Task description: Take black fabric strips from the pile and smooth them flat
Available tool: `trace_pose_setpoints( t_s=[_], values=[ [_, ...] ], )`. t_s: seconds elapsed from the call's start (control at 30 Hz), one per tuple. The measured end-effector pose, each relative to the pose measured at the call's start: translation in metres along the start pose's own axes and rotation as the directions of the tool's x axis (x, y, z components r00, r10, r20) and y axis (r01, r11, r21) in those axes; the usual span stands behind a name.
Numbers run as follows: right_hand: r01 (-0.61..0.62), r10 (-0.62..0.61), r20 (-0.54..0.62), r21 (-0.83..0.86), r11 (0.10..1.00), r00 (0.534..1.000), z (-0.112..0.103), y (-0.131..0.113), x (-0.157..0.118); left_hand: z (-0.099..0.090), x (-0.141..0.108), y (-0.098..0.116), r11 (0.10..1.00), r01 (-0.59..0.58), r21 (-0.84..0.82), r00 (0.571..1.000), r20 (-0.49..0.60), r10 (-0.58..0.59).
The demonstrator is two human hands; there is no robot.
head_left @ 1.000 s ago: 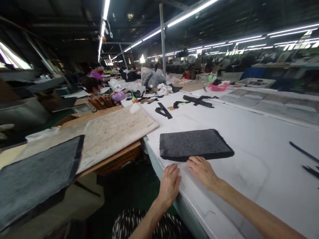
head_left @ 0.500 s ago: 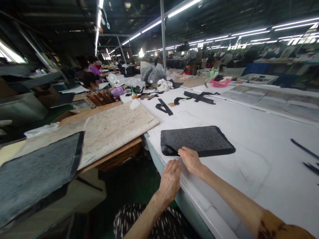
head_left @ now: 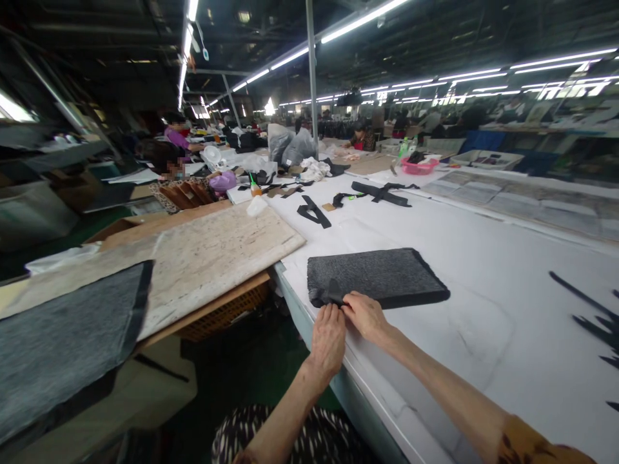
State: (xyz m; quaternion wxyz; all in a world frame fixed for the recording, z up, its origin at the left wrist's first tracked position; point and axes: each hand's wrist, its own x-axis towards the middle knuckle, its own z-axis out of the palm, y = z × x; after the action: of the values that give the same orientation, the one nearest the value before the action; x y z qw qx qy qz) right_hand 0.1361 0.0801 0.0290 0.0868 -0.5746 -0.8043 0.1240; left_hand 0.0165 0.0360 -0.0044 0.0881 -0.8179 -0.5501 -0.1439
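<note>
A dark grey, felt-like fabric panel [head_left: 372, 274] with black borders lies flat near the front edge of the white table. Over its near left corner a short black fabric strip [head_left: 334, 291] stands up, bent. My right hand [head_left: 366, 316] pinches this strip between thumb and fingers at the panel's near edge. My left hand [head_left: 329, 338] is right beside it, fingers pressed together and tips at the strip's near end; the fingertips are partly hidden.
On the left, a worn board [head_left: 217, 258] carries a larger grey panel [head_left: 72, 341] with black edging. Black strips [head_left: 382, 193] lie farther back, others [head_left: 594, 328] at right. A glue bottle [head_left: 255, 187], pink basket [head_left: 418, 166] and plastic bags [head_left: 294, 147] stand behind. A co-worker [head_left: 167, 161] sits at left.
My left hand has come up to the panel's near edge, against my right hand. The black strip, lying flatter before, now stands bent upward. The view has shifted slightly.
</note>
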Motion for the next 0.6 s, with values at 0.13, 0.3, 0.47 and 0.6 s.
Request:
trace_pose_setpoints(
  t_s=[0.13,0.3,0.47,0.6],
  values=[
    [-0.053,0.058,-0.027,0.172,0.984,0.998,0.003,-0.008,-0.003,-0.002,0.000,0.000,0.996,-0.022,0.082,1.000,0.015,0.021],
    [-0.169,0.246,-0.145,0.410,0.896,0.958,-0.010,0.017,0.008,-0.008,0.006,-0.002,0.983,-0.048,0.175,0.997,0.073,0.035],
    [-0.277,0.560,-0.190,0.715,0.642,0.806,-0.059,0.115,0.006,-0.014,0.014,-0.007,0.955,-0.142,0.259,0.988,0.090,0.122],
    [-0.213,0.764,-0.246,0.869,0.446,0.597,-0.111,0.204,-0.028,-0.019,0.030,-0.003,0.953,-0.188,0.237,0.977,0.145,0.157]
  ],
)
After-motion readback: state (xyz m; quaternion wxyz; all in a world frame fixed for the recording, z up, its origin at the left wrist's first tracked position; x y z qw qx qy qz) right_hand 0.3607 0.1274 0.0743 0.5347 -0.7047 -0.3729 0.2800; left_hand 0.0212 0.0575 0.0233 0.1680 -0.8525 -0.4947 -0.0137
